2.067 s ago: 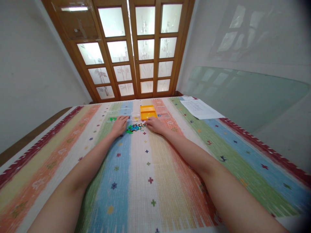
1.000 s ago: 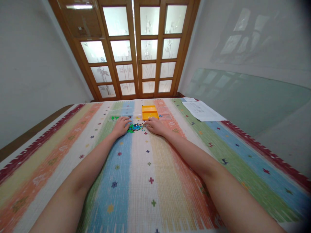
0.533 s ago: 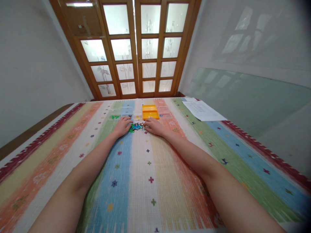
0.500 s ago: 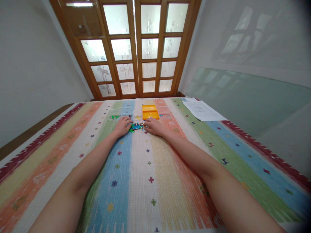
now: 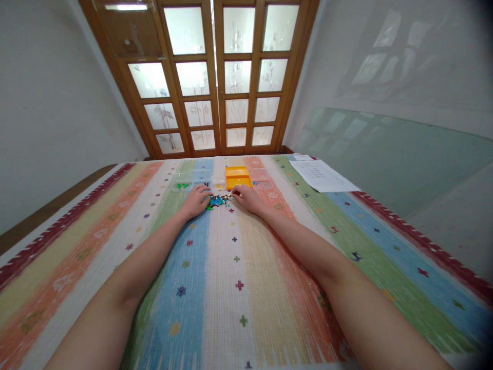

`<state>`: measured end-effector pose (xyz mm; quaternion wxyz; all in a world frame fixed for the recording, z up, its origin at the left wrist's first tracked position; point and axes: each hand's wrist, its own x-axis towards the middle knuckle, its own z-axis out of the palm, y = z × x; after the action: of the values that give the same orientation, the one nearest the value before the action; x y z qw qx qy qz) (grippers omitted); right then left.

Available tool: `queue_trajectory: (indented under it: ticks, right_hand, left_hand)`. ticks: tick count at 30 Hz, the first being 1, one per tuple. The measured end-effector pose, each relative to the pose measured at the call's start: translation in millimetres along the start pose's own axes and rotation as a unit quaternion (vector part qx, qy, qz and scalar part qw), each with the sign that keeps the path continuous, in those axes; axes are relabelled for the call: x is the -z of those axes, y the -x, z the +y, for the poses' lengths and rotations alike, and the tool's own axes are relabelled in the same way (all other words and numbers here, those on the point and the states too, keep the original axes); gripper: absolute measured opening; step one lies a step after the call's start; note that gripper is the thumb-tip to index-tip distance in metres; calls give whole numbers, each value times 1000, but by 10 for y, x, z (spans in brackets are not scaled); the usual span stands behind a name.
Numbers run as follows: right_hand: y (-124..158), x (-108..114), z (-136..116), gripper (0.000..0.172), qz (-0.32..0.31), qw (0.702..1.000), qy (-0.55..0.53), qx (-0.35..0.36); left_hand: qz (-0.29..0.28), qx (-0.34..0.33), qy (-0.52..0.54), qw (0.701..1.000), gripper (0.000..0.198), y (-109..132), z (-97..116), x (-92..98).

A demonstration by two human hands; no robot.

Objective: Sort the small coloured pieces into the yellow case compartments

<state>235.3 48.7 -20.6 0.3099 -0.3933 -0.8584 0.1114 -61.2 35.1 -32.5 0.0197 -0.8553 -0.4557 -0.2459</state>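
Observation:
A small heap of tiny coloured pieces (image 5: 219,201), mostly blue with green, dark and pale ones, lies on the striped tablecloth. At the heap's left edge rests my left hand (image 5: 196,201), its fingers stretched out and slightly curved against the pieces. My right hand (image 5: 247,199) is on the other side, fingertips drawn together at the right edge of the heap; whatever they may pinch is too small to make out. Just beyond stands a yellow tray (image 5: 239,177) with a divider and a few small pieces in its near part.
Left of the tray sits a clear compartment box (image 5: 192,178) holding green pieces (image 5: 182,186), dark ones and yellow ones. A clear section (image 5: 262,178) with blue bits lies to the right. Paper sheets (image 5: 322,176) rest at the far right, and wooden glass-paned doors (image 5: 219,103) stand behind the table.
My right hand has shifted slightly right, away from the heap, its fingers drawing in. My left hand has barely moved.

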Motion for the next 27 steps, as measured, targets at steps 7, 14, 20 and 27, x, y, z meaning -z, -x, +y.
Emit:
queue_trajectory:
  ticks: [7,14,20,27]
  right_hand:
    - [-25,77,202,19,94,989,-49,-99]
    - [-58,52,399,33,156,977,-74,-125]
    - [-43,57,420,47,134,987,-36,-77]
    - [-2,63,213,22,6,999,7,41]
  left_hand:
    - [-6,-9,8,1000,33,-3,28,10]
    - [-23,-35,29,999,33,-1,128,53]
    - [-46,-44,44,997,40,24,148,66]
    - [-66,-52,53,995,48,32,136,70]
